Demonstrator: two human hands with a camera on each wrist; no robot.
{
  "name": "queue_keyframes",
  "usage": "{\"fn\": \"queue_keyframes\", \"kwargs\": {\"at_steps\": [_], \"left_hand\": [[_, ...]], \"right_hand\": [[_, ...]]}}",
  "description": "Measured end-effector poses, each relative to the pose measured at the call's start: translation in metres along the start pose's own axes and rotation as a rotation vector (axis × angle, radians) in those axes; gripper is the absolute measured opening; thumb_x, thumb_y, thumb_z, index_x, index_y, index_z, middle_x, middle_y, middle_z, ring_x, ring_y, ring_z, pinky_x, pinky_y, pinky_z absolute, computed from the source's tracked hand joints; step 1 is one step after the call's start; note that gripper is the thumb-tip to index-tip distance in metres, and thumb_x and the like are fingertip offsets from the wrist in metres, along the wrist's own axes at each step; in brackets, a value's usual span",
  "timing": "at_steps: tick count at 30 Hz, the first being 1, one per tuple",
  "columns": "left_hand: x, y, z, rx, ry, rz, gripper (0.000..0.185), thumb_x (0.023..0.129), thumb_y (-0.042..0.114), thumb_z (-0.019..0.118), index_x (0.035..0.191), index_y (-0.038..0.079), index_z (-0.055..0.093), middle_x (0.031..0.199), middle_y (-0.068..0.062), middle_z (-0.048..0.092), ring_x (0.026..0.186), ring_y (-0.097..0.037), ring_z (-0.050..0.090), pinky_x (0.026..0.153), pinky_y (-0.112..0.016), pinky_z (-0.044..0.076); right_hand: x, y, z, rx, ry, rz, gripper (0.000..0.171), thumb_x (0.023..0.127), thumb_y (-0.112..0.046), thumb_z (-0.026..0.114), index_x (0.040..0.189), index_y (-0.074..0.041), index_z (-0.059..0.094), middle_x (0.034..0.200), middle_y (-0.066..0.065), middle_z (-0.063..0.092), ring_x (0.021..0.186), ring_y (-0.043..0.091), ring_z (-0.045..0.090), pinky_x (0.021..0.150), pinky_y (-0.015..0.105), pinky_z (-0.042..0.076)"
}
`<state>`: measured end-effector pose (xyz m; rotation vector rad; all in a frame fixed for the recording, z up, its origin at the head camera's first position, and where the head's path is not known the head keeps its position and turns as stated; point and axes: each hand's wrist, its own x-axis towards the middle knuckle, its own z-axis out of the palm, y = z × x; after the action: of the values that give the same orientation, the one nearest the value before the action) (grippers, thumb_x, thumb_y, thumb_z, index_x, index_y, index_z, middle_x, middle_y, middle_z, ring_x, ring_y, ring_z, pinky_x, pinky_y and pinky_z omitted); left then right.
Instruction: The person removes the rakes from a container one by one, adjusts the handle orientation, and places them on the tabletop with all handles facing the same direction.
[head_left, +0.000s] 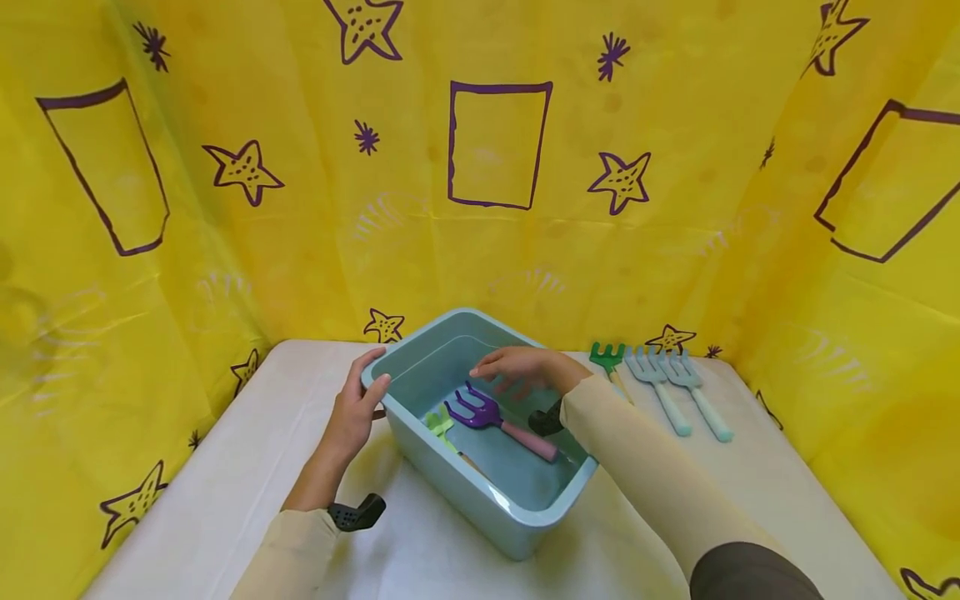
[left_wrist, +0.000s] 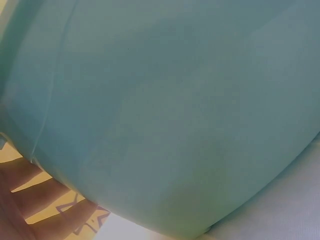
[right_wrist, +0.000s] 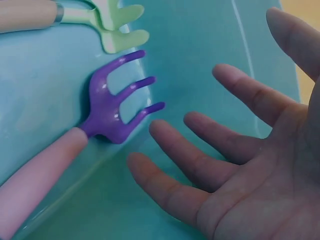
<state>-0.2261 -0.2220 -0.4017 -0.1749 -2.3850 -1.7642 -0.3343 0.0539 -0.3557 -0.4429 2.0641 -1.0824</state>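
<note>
Head view: left hand (head_left: pixel 356 412) grips the pale blue plastic bin's (head_left: pixel 480 492) rim; right hand (head_left: pixel 517 371), fingers spread and empty, hovers above the purple-headed, pink-handled toy rake (head_left: pixel 495 421).

Pale teal tub (head_left: pixel 450 492), purple/pink fork (head_left: pixel 491 418), lt green fork (head_left: pixel 438 423), yellow backdrop (head_left: pixel 300 208) w/ purple stars.

One light blue tub (head_left: pixel 480 492) sat on the table, with two toy rakes inside: one purple rake (head_left: pixel 480 411) and one pale green rake (head_left: pixel 438 425). Beside the tub lay three more: one dark green rake (head_left: pixel 607 357) and two light blue rakes (head_left: pixel 667 379).
</note>
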Motion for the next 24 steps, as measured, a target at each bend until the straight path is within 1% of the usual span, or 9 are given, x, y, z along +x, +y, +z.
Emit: {"fn": "queue_keyframes", "kwargs": {"at_steps": [2,3,7,10,14,17,20,22,24], "left_hand": [[0.004,-0.010,0.000,-0.010,0.001,0.008,0.052,0.103,0.032,0.046,0.151,0.030,0.026,0.149,-0.013,0.038,0.127,-0.042,0.045,0.091,-0.061,0.046],[0.005,-0.012,0.000,-0.010,0.002,0.013,0.051,0.103,0.034,0.046,0.150,0.032,0.027,0.149,-0.012,0.038,0.127,-0.041,0.045,0.090,-0.061,0.046],[0.005,-0.015,0.000,-0.004,0.012,0.025,0.051,0.102,0.037,0.047,0.149,0.033,0.029,0.148,-0.012,0.040,0.126,-0.041,0.046,0.089,-0.061,0.047],[0.005,-0.014,0.000,-0.004,0.014,0.022,0.051,0.102,0.036,0.047,0.149,0.032,0.029,0.148,-0.011,0.040,0.126,-0.041,0.045,0.090,-0.061,0.047],[0.003,-0.006,0.000,-0.013,0.006,0.007,0.052,0.103,0.032,0.046,0.151,0.029,0.027,0.150,-0.012,0.038,0.128,-0.041,0.044,0.090,-0.061,0.046],[-0.002,0.007,0.001,-0.014,-0.002,0.000,0.052,0.104,0.028,0.046,0.152,0.023,0.026,0.150,-0.015,0.037,0.128,-0.043,0.043,0.091,-0.062,0.046],[-0.007,0.020,0.002,-0.001,-0.009,-0.007,0.052,0.104,0.025,0.044,0.152,0.019,0.025,0.150,-0.018,0.036,0.128,-0.044,0.043,0.092,-0.061,0.045],[-0.008,0.022,0.001,0.007,-0.008,-0.009,0.051,0.104,0.025,0.044,0.152,0.018,0.026,0.149,-0.018,0.037,0.127,-0.043,0.043,0.092,-0.061,0.045],[-0.007,0.017,0.001,0.005,-0.007,-0.016,0.051,0.104,0.025,0.044,0.152,0.020,0.026,0.150,-0.017,0.036,0.128,-0.043,0.043,0.092,-0.061,0.045]], "right_hand": [[0.000,0.002,0.001,-0.003,-0.013,0.015,0.053,0.096,-0.039,0.058,0.139,-0.009,0.051,0.147,0.017,0.041,0.129,0.045,0.042,0.101,0.061,0.037],[0.000,0.003,0.001,-0.007,-0.022,0.023,0.055,0.096,-0.040,0.059,0.140,-0.008,0.050,0.148,0.018,0.040,0.129,0.046,0.042,0.101,0.061,0.037],[0.001,0.006,0.001,-0.026,-0.049,0.070,0.058,0.094,-0.043,0.061,0.139,-0.008,0.051,0.145,0.020,0.043,0.128,0.046,0.043,0.101,0.060,0.038],[0.003,0.008,0.002,-0.031,-0.057,0.109,0.056,0.093,-0.043,0.062,0.137,-0.008,0.053,0.140,0.019,0.047,0.126,0.047,0.045,0.100,0.060,0.039],[0.004,0.010,0.004,-0.005,-0.088,0.158,0.049,0.093,-0.038,0.064,0.130,-0.008,0.056,0.134,0.020,0.052,0.125,0.048,0.045,0.102,0.061,0.036],[0.005,0.012,0.006,-0.001,-0.136,0.192,0.048,0.094,-0.035,0.063,0.129,-0.003,0.056,0.131,0.021,0.053,0.125,0.047,0.044,0.104,0.061,0.033],[0.005,0.015,0.008,-0.030,-0.161,0.244,0.049,0.093,-0.035,0.065,0.127,-0.001,0.059,0.129,0.018,0.054,0.121,0.048,0.046,0.105,0.062,0.032],[0.005,0.016,0.010,-0.040,-0.165,0.294,0.050,0.091,-0.036,0.067,0.127,-0.002,0.060,0.130,0.014,0.054,0.119,0.050,0.046,0.105,0.062,0.031],[0.004,0.015,0.012,-0.062,-0.166,0.322,0.051,0.089,-0.036,0.070,0.126,-0.002,0.061,0.129,0.013,0.055,0.117,0.050,0.048,0.104,0.062,0.032]]}}
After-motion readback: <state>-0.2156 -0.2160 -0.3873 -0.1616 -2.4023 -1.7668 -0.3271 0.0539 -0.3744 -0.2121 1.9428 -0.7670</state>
